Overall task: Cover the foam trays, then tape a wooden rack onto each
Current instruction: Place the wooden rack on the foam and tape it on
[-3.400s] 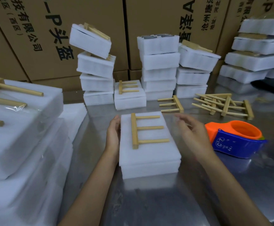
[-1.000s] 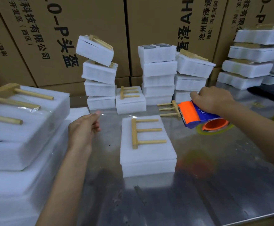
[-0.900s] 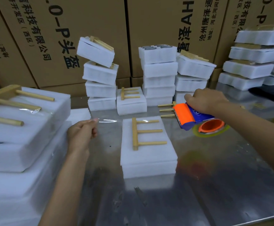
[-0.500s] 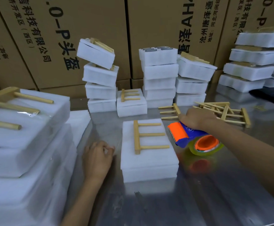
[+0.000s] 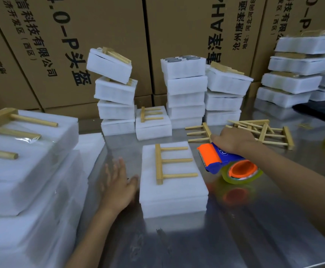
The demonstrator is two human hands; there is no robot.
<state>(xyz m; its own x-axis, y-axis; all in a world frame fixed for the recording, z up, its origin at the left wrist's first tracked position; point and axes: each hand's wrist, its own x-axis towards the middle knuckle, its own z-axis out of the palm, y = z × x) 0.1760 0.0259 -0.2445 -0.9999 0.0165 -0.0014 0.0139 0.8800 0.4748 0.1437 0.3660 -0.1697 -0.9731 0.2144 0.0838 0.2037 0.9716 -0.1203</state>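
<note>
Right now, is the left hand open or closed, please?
Open: the left hand lies with fingers spread beside the foam tray.

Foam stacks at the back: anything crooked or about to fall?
Yes. The top tray of the left stack sits tilted and shifted off the one beneath. The loose wooden racks lie tangled near the right hand. The centre stack looks straight.

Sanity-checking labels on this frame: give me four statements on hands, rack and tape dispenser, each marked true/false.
1. The right hand grips the tape dispenser. True.
2. The left hand pinches a wooden rack. False: its fingers are spread, flat on the metal table beside the foam tray.
3. A wooden rack lies on the foam tray. True.
4. The dispenser rests on the rack. False: it is right of the tray, apart from the rack.
</note>
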